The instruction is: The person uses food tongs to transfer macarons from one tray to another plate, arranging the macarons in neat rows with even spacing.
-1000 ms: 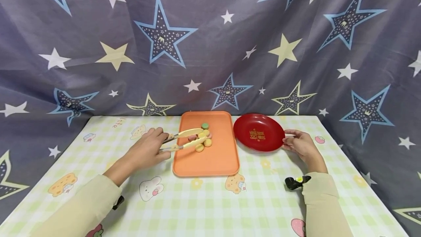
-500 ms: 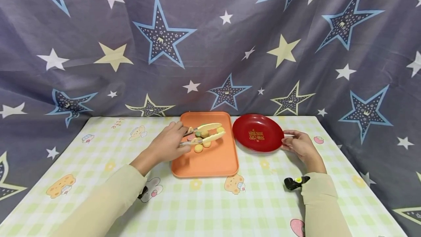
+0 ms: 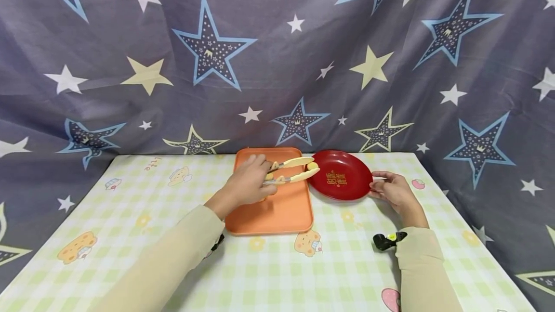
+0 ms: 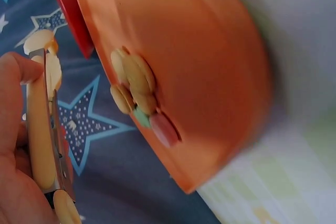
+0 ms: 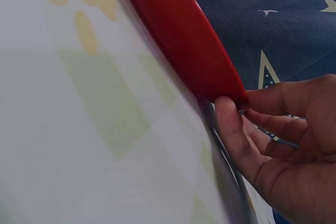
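Observation:
My left hand (image 3: 248,181) grips a pair of tongs (image 3: 305,175) with cream tips, reaching across the orange tray (image 3: 277,218). Between those tips sits a yellow macaron (image 3: 311,165), over the left rim of the red plate (image 3: 357,173). The left wrist view shows the handle of the tongs (image 4: 41,129) within my curled fingers. At the plate's right rim, my right hand (image 3: 396,194) pinches the edge between thumb and fingers; the right wrist view shows this pinch on the red plate (image 5: 178,35) up close.
On the tray lie several yellow macarons (image 4: 139,74), with a pink macaron (image 4: 164,129) and a green macaron (image 4: 142,116) beside them; my left hand hides most in the head view. A checked tablecloth (image 3: 277,273) covers the table. Behind it hangs a star-patterned curtain (image 3: 260,23).
My left hand has moved right with the tongs, from the macarons on the tray to the plate's left rim, carrying a yellow macaron. My right hand stays on the plate.

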Tool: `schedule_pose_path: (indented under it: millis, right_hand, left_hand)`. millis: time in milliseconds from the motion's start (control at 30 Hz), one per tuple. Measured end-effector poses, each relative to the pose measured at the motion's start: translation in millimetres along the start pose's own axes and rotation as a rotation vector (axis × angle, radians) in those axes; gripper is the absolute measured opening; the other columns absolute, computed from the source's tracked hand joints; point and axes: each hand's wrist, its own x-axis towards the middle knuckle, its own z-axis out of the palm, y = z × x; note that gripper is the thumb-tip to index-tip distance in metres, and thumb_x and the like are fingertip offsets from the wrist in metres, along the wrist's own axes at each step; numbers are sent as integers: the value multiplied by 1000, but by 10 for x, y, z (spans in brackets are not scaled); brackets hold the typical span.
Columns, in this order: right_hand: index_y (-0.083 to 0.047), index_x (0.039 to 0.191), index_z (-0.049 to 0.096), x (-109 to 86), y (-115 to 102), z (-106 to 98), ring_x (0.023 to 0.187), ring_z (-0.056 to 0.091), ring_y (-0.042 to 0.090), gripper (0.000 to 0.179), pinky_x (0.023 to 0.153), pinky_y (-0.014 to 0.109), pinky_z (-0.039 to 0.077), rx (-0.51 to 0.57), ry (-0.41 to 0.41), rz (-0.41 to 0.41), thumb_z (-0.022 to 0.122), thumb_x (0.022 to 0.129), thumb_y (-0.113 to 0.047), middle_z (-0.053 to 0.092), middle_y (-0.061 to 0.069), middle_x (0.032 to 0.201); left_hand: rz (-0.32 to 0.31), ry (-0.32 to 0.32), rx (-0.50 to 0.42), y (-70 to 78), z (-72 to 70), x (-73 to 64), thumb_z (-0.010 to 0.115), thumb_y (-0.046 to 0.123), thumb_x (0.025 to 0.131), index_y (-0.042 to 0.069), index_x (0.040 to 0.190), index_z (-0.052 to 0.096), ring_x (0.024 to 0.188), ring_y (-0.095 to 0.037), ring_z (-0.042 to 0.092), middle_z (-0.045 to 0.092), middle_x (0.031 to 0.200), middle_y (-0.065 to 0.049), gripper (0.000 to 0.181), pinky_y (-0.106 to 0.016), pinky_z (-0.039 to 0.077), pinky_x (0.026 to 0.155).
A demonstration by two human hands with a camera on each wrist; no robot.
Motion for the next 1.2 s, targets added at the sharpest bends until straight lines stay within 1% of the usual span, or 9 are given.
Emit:
schedule_pose_path:
  millis: [233,367,533,667,733,933,1033,1133,1200]
  right_hand:
    - [12,148,36,18,22,7,79,68,12,54,77,27,59,-6,7,4,49,96,10,65,6,97]
    - [12,149,36,28,21,16,80,68,12,54,77,28,59,-4,5,3,49,96,9,66,6,98]
    - [12,149,36,38,26,17,80,68,11,54,78,27,59,5,-1,3,50,97,9,65,6,97]
    - [12,149,36,44,34,7,80,68,11,54,77,27,59,5,0,3,50,96,9,66,6,97]
    - [12,149,36,48,40,0,80,68,11,54,77,27,59,5,1,4,49,96,10,66,6,97]
    - [12,149,36,38,32,-5,80,68,11,54,78,28,59,-1,3,5,50,97,9,66,6,96]
    - [12,149,36,32,25,-6,79,68,11,54,78,28,59,3,1,3,50,97,9,66,5,95]
    - [13,148,36,26,20,-9,79,68,11,53,77,28,59,9,0,2,50,97,9,66,5,95]
    - [12,148,36,23,15,-8,79,68,11,53,78,28,59,8,2,3,50,97,9,66,6,95]
  left_hand:
    - [-12,-27,18,145,99,195,64,36,87,4,117,66,84,-22,38,43,94,-2,44,-35,34,75]
    - [-24,-41,31,210,139,288,64,38,88,6,118,66,88,-21,39,45,98,-1,44,-35,36,80]
    - [-38,-54,42,260,197,414,63,39,90,6,127,64,99,-20,42,52,112,-3,50,-36,41,90]
    - [-51,-68,66,287,230,507,61,39,91,6,132,62,107,-21,44,54,124,-4,53,-37,43,95]
    - [-52,-81,75,305,239,543,62,39,91,5,132,62,108,-21,44,54,126,-5,52,-37,42,96]
    - [-61,-115,111,390,270,624,61,38,92,6,125,61,105,-23,44,54,124,-6,47,-37,41,94]
    - [-67,-118,135,424,289,663,60,39,92,5,123,62,108,-25,44,53,129,-8,46,-38,41,96]
    - [-70,-123,146,441,300,700,59,38,92,6,118,63,110,-26,45,53,131,-9,42,-39,42,96]
    - [-72,-127,153,454,296,716,59,39,92,7,113,63,108,-26,45,54,128,-9,39,-39,42,94]
